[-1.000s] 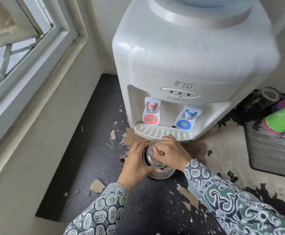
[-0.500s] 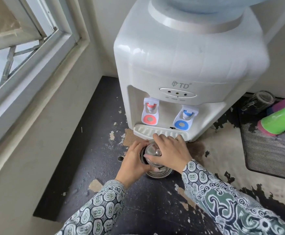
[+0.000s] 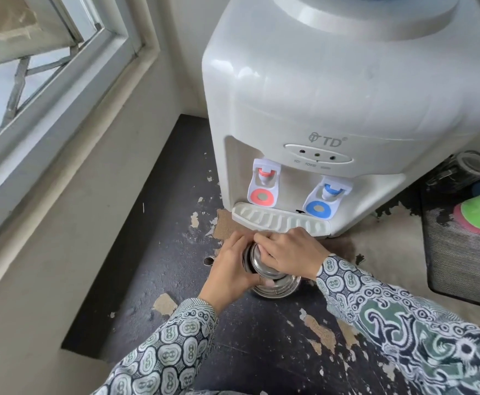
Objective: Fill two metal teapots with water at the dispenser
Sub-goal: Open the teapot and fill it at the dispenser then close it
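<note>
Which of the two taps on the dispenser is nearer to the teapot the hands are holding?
The red tap. It sits almost straight above the teapot, while the blue tap lies further to the person's right.

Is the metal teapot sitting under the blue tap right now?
No, the teapot stands on the dark counter in front of the drip tray, gripped by both hands, not under the blue tap.

Left hand (image 3: 230, 269) fingers curled in a grip, right hand (image 3: 290, 253) fingers bent downward, patterned sleeves
</note>
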{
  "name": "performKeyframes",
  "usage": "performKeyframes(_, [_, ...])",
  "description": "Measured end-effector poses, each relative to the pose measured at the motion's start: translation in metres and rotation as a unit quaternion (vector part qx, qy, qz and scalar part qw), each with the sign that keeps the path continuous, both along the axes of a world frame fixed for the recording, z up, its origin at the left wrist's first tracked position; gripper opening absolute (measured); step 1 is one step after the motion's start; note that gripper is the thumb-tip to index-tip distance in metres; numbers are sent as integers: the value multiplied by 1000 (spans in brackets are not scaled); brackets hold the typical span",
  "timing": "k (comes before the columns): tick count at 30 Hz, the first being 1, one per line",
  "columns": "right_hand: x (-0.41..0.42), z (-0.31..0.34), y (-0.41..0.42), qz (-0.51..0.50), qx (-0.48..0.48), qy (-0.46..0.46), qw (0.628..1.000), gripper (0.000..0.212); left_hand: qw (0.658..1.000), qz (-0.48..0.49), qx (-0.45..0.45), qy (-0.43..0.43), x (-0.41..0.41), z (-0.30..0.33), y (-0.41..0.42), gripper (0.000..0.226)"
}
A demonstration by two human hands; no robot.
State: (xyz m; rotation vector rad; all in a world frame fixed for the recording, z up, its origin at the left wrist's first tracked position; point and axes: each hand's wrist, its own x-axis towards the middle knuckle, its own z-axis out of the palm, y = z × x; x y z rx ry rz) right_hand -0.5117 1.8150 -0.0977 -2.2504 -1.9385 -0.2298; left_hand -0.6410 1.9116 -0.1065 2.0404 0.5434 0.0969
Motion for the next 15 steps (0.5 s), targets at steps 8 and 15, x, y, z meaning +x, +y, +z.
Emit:
performKeyframes(8, [6, 0, 2, 57, 13, 3, 998, 26, 1000, -4, -11, -4, 1, 4, 1, 85])
performKeyframes(15, [4, 7, -5, 3, -8, 28, 1000, 34, 1000, 10, -18, -7, -3, 5, -3, 83])
